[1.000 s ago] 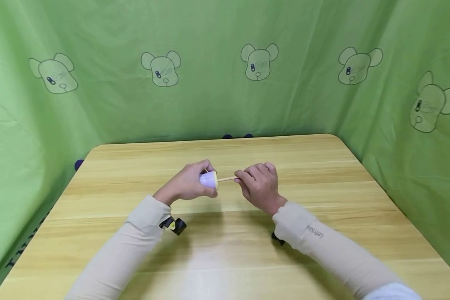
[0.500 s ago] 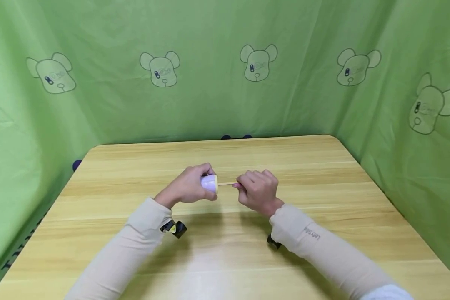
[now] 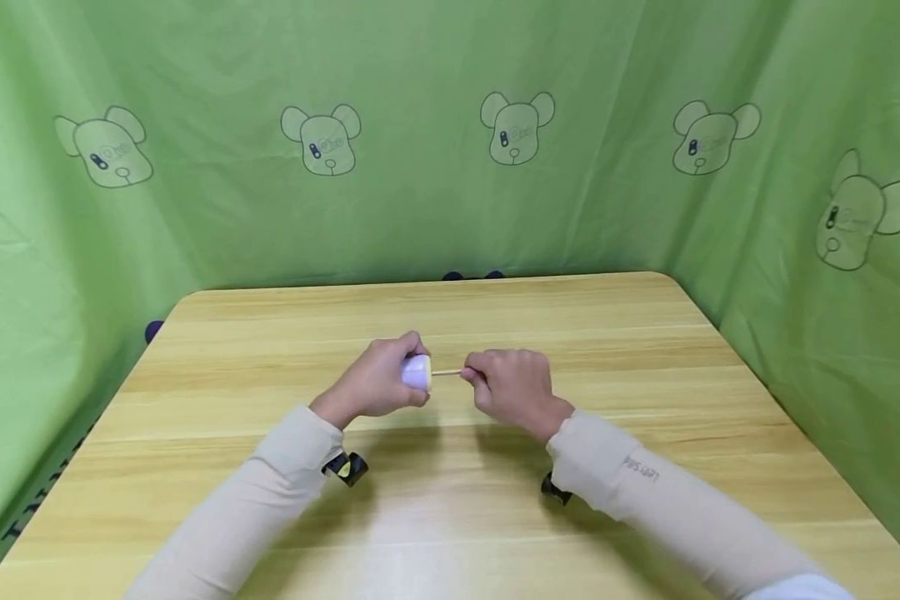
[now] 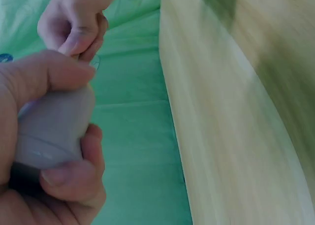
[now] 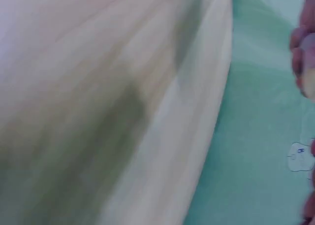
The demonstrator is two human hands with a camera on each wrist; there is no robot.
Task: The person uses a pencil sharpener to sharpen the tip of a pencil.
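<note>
The person's left hand [image 3: 371,383] holds a lavender cup-shaped body [image 3: 414,372] between thumb and fingers, its cream rim [image 3: 429,374] turned toward the opposite grip. From that rim a thin stick [image 3: 447,372] runs across the gap, its far end pinched in the right hand [image 3: 516,385]. Since a second ago the right hand has rolled into a more compact fist and less stick shows between the grips, while the left grip looks much the same; this suggests the stick is being turned or regripped within the body.
</note>
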